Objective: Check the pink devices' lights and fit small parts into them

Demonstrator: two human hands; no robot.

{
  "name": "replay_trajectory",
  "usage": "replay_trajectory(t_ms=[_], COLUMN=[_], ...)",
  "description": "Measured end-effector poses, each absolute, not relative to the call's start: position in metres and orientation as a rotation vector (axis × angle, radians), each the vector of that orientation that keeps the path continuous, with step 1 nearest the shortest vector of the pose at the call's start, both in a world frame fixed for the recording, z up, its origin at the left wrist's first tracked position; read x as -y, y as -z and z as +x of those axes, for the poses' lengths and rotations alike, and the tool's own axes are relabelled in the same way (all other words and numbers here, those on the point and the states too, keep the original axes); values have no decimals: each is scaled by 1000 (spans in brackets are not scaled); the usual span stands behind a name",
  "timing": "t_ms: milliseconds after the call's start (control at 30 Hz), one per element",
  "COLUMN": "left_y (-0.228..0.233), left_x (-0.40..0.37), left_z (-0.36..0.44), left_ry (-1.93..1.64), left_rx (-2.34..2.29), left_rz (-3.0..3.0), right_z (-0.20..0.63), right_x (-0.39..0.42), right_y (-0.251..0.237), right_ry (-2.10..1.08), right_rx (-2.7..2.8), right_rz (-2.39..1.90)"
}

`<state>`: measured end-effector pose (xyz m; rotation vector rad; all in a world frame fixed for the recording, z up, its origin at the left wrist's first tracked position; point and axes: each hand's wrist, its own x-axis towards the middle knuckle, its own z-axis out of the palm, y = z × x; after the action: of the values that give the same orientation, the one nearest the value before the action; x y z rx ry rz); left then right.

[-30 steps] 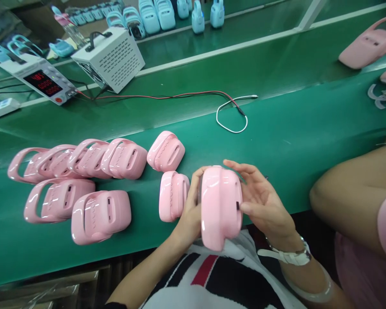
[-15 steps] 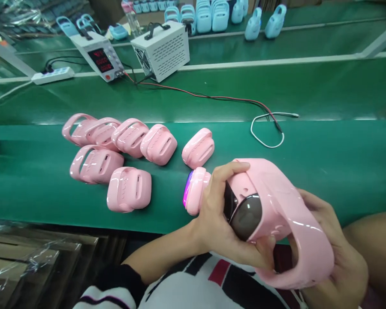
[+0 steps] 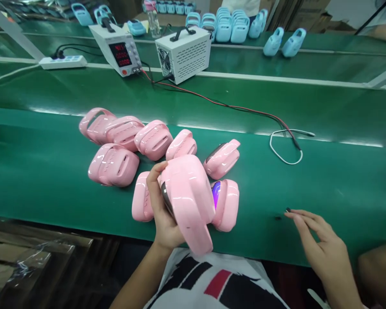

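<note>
My left hand (image 3: 162,210) grips a pink plastic device with a carry handle (image 3: 188,197), held over the near edge of the green belt (image 3: 324,184). Its handle points down toward my body. Right behind it lies a pink unit with a purple light glowing (image 3: 227,204). Another pink unit (image 3: 140,201) rests just left of my hand. My right hand (image 3: 321,244) is empty, fingers spread, hovering low over the belt at the right. Several more pink units (image 3: 154,138) lie in a cluster on the belt beyond.
A power supply with red digits (image 3: 119,53) and a white vented box (image 3: 184,53) stand on the far bench, with red and black leads (image 3: 244,109) and a white cable (image 3: 284,146) running onto the belt. Blue units (image 3: 225,23) line the back. A power strip (image 3: 62,62) lies far left.
My right hand has let go of the pink device and moved off to the right. My left hand alone now holds it, shifted left toward the cluster. The view has panned right.
</note>
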<state>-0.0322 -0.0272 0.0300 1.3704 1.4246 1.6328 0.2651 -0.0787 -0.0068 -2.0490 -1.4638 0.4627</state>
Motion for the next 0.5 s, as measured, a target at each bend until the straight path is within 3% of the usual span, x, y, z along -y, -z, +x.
replay_trajectory(t_ms=[200, 333, 433, 500], left_y=[-4, 1, -1, -3], left_x=[25, 30, 33, 31], left_z=[-33, -41, -46, -45], left_ry=[-1710, -1671, -1633, -1622], left_rx=[-1308, -1356, -1388, -1399], left_rz=[1482, 1480, 1481, 1530], right_z=[146, 157, 216, 260], right_x=[50, 26, -3, -32], right_y=[-35, -42, -65, -86], right_ry=[-1193, -1438, -1408, -1171], right_rx=[1627, 1490, 1263, 1176], right_rz=[-1754, -1704, -1771, -1826])
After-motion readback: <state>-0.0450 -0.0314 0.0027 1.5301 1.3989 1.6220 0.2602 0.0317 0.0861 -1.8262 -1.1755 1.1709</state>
